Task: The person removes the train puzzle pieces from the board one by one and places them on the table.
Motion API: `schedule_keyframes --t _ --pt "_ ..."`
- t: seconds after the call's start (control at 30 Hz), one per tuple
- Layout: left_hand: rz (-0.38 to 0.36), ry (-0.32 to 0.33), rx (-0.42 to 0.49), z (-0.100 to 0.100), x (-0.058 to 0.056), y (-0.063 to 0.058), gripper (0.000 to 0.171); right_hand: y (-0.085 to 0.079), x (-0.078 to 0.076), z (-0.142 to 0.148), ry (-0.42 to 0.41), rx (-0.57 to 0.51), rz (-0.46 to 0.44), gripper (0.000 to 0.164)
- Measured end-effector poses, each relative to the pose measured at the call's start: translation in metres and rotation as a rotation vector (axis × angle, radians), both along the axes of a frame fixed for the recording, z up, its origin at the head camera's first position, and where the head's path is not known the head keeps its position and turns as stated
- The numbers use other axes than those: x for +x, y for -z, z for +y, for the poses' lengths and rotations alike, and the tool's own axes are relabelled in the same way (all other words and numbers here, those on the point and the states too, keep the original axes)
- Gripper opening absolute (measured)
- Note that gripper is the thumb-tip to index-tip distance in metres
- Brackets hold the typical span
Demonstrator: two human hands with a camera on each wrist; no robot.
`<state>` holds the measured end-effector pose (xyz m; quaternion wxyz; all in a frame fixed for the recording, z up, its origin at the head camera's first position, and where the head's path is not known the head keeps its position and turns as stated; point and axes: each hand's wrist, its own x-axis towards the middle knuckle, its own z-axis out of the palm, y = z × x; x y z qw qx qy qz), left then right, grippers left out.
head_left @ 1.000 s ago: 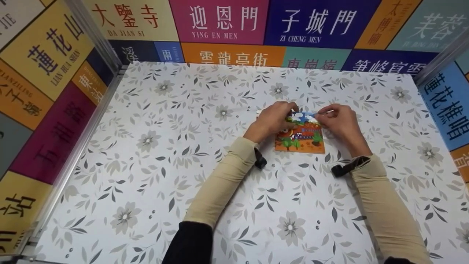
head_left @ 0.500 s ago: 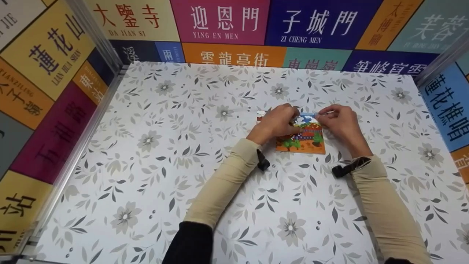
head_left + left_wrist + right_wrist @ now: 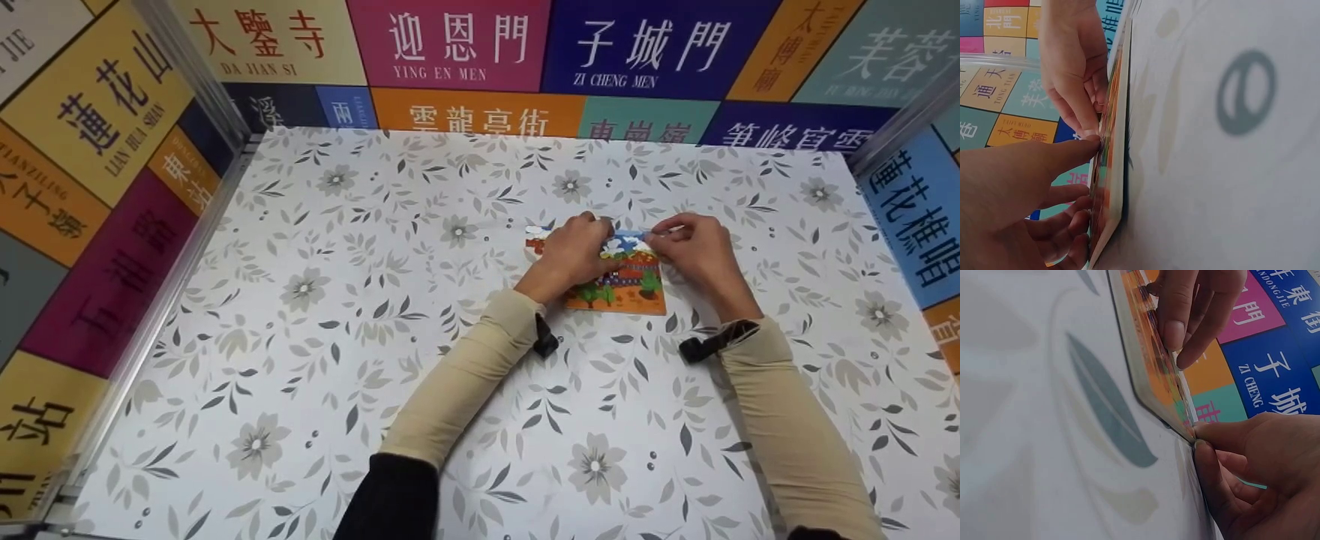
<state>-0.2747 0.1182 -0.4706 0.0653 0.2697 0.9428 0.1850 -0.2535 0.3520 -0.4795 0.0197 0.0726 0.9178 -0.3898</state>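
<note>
A small square picture board point(image 3: 619, 289) lies on the table, printed with orange ground, green bushes and blue sky. The wrist views show its pale, fairly thick edge and thin layers on its face. My left hand point(image 3: 570, 251) rests over its left and middle part, thumb and fingertips touching the printed face. Past that hand's left side, a strip with a white cloud and red print point(image 3: 535, 236) sticks out; how it joins the board is hidden. With thumb and forefinger, my right hand point(image 3: 1252, 464) pinches the board's top right corner.
A white cloth with grey flowers and leaves point(image 3: 300, 375) covers the table. Colourful panels with Chinese lettering point(image 3: 465, 45) stand along the back and sides. A dark strap piece point(image 3: 701, 349) hangs at the right cuff, another point(image 3: 546, 345) at the left.
My left hand has slid slightly right over the board, covering more of its middle and baring the cloud-and-red strip at its left. The right hand has kept its place at the corner.
</note>
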Motion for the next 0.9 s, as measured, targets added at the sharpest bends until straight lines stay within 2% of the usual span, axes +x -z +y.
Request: schedule_keyframes --t 0.33,0.53,0.8,0.9 --pt "0.004 0.061 0.093 -0.0026 -0.0012 0.0010 0.040 0.0025 -0.0021 0.0015 0.006 0.030 0.032 0.041" --pt "0.021 0.080 0.087 -0.0026 -0.0020 0.0012 0.036 0.0025 -0.0021 0.0005 0.006 0.040 0.043 0.040" --pt "0.051 0.120 0.073 -0.0046 -0.0011 0.0004 0.044 0.0027 -0.0021 0.0016 0.000 0.022 0.031 0.042" --pt "0.046 0.138 0.103 -0.0081 -0.0021 -0.0009 0.041 0.0025 -0.0019 0.0019 0.000 0.013 0.022 0.042"
